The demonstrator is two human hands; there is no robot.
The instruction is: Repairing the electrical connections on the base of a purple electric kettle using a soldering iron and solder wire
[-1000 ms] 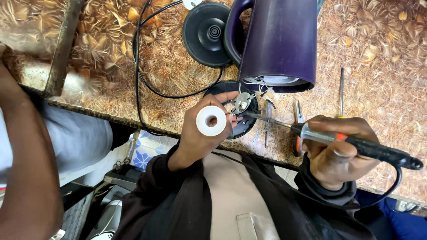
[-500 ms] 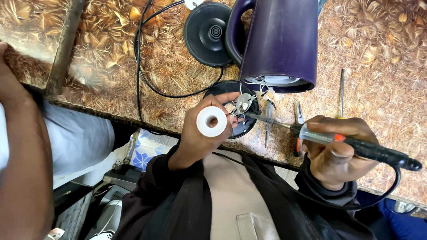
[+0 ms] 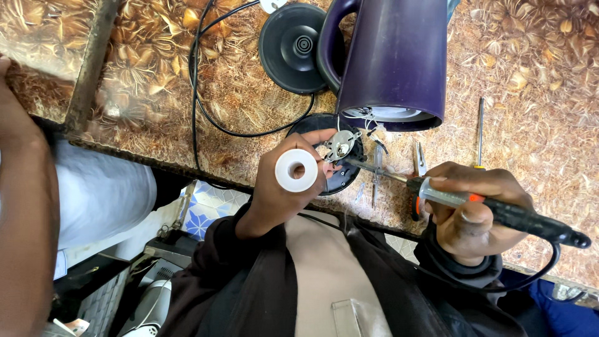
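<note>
The left hand (image 3: 290,187) is closed around a white spool (image 3: 296,170) and pinches a small metal part (image 3: 340,145) at its fingertips. The right hand (image 3: 474,209) is clamped on a soldering iron (image 3: 493,209), whose tip reaches to the metal part. The two hands are held apart, just above the edge of the patterned brown table (image 3: 530,93). Beneath the metal part lies a round black cover (image 3: 346,178). Just beyond stand a purple kettle (image 3: 393,56) and its black round base (image 3: 293,47) with a black cord (image 3: 199,93). A screwdriver (image 3: 480,131) and pliers (image 3: 419,162) lie near the right hand.
</note>
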